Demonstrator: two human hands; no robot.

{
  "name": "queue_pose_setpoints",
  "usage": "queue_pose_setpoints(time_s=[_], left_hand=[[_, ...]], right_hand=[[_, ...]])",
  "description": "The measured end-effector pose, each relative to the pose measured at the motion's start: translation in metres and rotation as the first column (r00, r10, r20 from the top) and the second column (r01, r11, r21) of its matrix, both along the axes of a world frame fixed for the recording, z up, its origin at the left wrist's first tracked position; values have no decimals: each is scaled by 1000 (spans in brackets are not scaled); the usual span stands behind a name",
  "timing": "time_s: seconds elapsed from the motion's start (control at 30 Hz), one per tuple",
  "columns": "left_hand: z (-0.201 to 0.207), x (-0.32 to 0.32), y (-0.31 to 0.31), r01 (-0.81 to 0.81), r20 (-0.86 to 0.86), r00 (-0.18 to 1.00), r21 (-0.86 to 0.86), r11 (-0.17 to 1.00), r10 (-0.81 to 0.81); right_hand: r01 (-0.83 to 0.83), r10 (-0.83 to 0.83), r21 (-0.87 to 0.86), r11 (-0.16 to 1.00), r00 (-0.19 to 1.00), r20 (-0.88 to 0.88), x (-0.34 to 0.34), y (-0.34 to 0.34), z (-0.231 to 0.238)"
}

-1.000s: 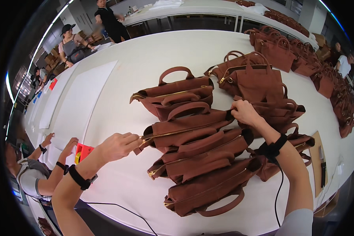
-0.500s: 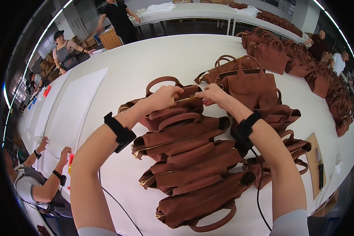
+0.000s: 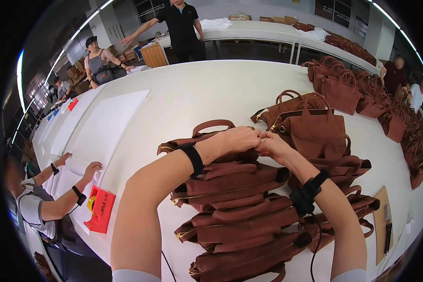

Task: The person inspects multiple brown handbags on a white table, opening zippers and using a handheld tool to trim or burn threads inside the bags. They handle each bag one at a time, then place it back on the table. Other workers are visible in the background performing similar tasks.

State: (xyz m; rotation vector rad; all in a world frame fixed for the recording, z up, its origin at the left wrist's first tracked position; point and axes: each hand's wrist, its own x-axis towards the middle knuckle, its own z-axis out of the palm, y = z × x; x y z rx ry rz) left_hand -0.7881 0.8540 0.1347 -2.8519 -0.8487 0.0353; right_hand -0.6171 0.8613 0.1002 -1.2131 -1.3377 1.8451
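"Where are your hands?"
"My left hand (image 3: 242,139) and right hand (image 3: 276,147) are touching above the bag (image 3: 176,145), which is lying just left of the upright bag (image 3: 312,135)."
"Gripping?"
"Both are looking curled; I cannot tell if they're gripping."

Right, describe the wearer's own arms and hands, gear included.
The left hand and right hand wear no gloves. A plain black band circles the left wrist. The right wrist's black strap carries a boxy black module, with a thin black cable running from it. Pale grey sleeve ends show on both arms.
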Motion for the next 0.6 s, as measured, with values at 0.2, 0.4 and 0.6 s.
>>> queue_pose_setpoints(time_s=[0.2,0.4,0.6], left_hand=[[-6,-17,-5,10,80,997,-17,1000,-8],[-4,-27,-21,155,-45,986,-63,986,-158],[-1,-61,-40,174,-29,984,-74,982,-177]], right_hand=[[-42,39,11,999,975,219,-4,-3,6],[56,-133,232,971,934,331,0,4,-9],[11,-115,261,965,915,386,-17,5,-4]])
